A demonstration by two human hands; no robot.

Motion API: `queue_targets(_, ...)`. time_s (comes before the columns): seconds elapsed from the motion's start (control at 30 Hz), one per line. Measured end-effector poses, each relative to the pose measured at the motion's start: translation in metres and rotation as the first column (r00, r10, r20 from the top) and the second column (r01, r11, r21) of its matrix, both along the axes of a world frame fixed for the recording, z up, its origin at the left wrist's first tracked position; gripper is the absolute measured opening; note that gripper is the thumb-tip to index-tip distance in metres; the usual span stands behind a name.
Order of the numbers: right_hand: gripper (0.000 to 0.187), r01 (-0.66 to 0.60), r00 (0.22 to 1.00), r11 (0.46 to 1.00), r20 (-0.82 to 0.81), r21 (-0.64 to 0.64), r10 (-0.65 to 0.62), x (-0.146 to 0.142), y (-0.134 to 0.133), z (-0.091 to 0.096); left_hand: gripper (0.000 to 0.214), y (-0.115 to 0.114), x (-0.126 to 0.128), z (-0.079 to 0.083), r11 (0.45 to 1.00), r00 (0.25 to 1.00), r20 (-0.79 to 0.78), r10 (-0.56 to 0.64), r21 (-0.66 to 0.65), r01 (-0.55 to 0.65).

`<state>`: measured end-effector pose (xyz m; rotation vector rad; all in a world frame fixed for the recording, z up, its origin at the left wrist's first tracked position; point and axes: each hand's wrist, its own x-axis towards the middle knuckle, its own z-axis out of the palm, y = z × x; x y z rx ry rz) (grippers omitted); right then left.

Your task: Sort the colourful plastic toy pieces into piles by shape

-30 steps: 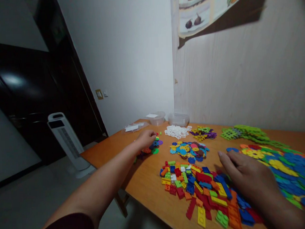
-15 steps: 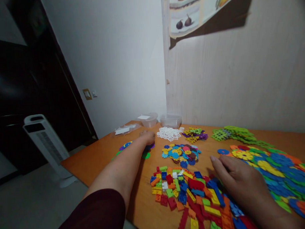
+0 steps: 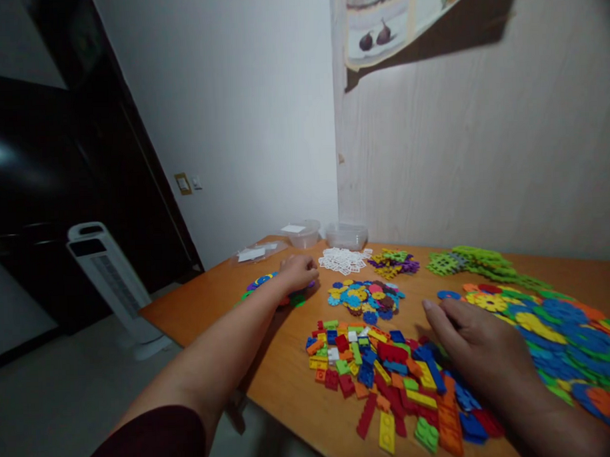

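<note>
My left hand [image 3: 297, 273] is stretched over the far left part of the table, beside a small pile of coloured discs [image 3: 261, 281]. Its fingers curl downward, and what they may hold is hidden. My forearm covers part of that pile. On the right, my right hand [image 3: 481, 339] rests loosely closed with its thumb along the side, between a heap of plastic building bricks [image 3: 390, 369] and a large spread of coloured flower-shaped discs [image 3: 563, 326]. I see nothing in it.
Across the wooden table [image 3: 187, 302] lie white lattice pieces [image 3: 343, 260], yellow and purple pieces [image 3: 393, 263], green lattice pieces [image 3: 473, 262] and small notched discs [image 3: 365, 298]. Clear containers [image 3: 346, 236] and plastic bags [image 3: 256, 253] sit at the back. A white tower fan [image 3: 109, 282] stands on the floor.
My view has shifted slightly, so the scene sits a little further right. My left hand has drawn slightly away from the white pieces and its fingers look more bent. My right hand stays put.
</note>
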<state>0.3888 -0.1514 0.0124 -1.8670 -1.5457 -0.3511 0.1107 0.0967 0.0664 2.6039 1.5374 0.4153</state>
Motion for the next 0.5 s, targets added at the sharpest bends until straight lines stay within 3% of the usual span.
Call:
queue_targets(0.07,0.055,0.009,1.0,1.0,-0.014,-0.001,-0.009,-0.004,-0.001,0.003,0.021,-0.022,-0.01,-0.001,0.988,0.982,0.156,-0.105,-0.093,0.121)
queue_targets(0.13,0.054,0.004,1.0,1.0,-0.024,0.003,-0.003,-0.008,-0.002,0.006,0.022,-0.046,-0.022,-0.008,0.942,0.91,0.374,-0.18,-0.201,0.269)
queue_targets(0.2,0.054,-0.006,1.0,1.0,-0.026,0.01,0.006,-0.011,-0.003,0.009,0.022,-0.069,-0.032,-0.017,0.913,0.834,0.539,-0.12,-0.269,0.306)
queue_targets(0.4,0.055,0.007,1.0,1.0,-0.001,-0.001,-0.007,-0.004,0.0,0.006,0.025,-0.118,-0.047,-0.033,0.809,0.763,0.643,-0.063,-0.415,0.416)
queue_targets(0.5,0.05,-0.003,1.0,1.0,0.018,-0.013,0.003,0.005,0.003,0.0,0.027,-0.121,-0.05,-0.032,0.829,0.754,0.653,-0.073,-0.38,0.409)
